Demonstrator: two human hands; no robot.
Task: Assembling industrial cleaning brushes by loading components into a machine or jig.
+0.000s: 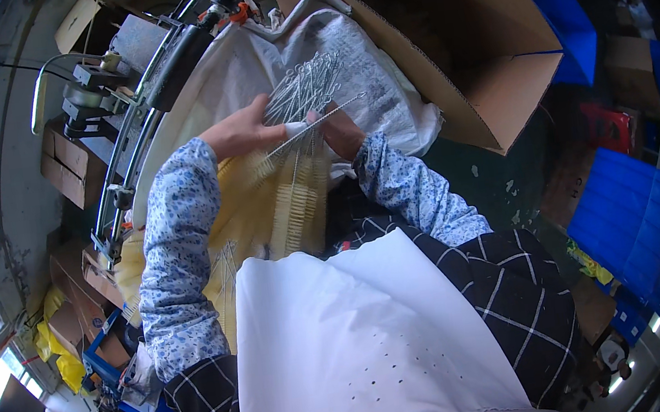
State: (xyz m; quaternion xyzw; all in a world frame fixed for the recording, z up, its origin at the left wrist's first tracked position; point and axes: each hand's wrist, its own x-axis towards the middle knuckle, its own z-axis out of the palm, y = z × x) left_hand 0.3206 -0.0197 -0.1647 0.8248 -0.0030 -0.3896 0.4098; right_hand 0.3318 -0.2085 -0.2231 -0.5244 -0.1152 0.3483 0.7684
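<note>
Between my two hands stands a bundle of wire-handled brushes (294, 202), pale yellow bristles down and looped wire ends (307, 85) up. My left hand (242, 130) is closed about the bundle's left side, and white wrapping shows on one of its digits. From the right, my right hand (341, 132) grips the bundle, its fingers partly hidden by the wires. One brush (335, 112) slants across the others, its looped end pointing up to the right. More yellow brushes (236, 209) lie below and left of my hands, partly covered by my clothing.
A white woven sack (386, 59) is spread behind the bundle. Beyond it on the right an open cardboard box (489, 96) stands near. Metal rails with a machine (158, 79) run along the left. Blue bins (637, 226) are at the far right.
</note>
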